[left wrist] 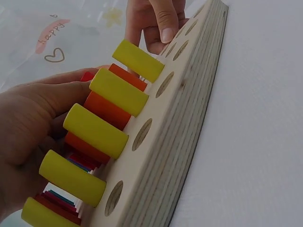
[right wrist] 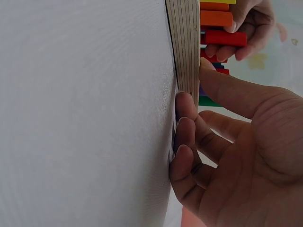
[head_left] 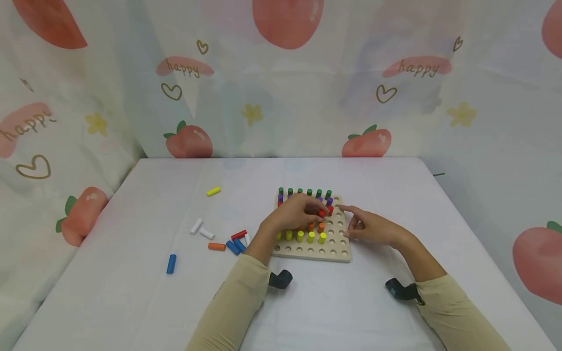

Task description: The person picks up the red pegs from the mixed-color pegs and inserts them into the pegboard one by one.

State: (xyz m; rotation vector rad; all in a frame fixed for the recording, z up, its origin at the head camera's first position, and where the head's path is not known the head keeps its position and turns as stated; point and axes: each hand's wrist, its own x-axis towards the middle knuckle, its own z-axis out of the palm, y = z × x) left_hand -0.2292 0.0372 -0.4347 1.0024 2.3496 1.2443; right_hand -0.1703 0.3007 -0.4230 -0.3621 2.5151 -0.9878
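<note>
A wooden pegboard [head_left: 338, 239] lies flat on the table, with rows of green pegs [head_left: 309, 192], purple pegs [head_left: 329, 201], red, orange pegs [head_left: 321, 227] and yellow pegs [left wrist: 109, 92] standing in it. My left hand [head_left: 303, 210] reaches over the middle of the board and pinches a red peg [right wrist: 227, 38] between thumb and fingers; the peg stands upright at the red row. At the board's right edge, my right hand [head_left: 373, 228] grips it, thumb on the top face and fingertips [right wrist: 185, 104] against the side. In the head view the left hand hides part of the rows.
Left of the board lie loose pegs: a yellow peg [head_left: 213, 191], white pegs [head_left: 196, 226], an orange peg [head_left: 216, 246], a red peg [head_left: 239, 234] and several blue ones, one blue peg [head_left: 171, 263] farther left. A printed cloth [head_left: 290, 107] hangs behind the table.
</note>
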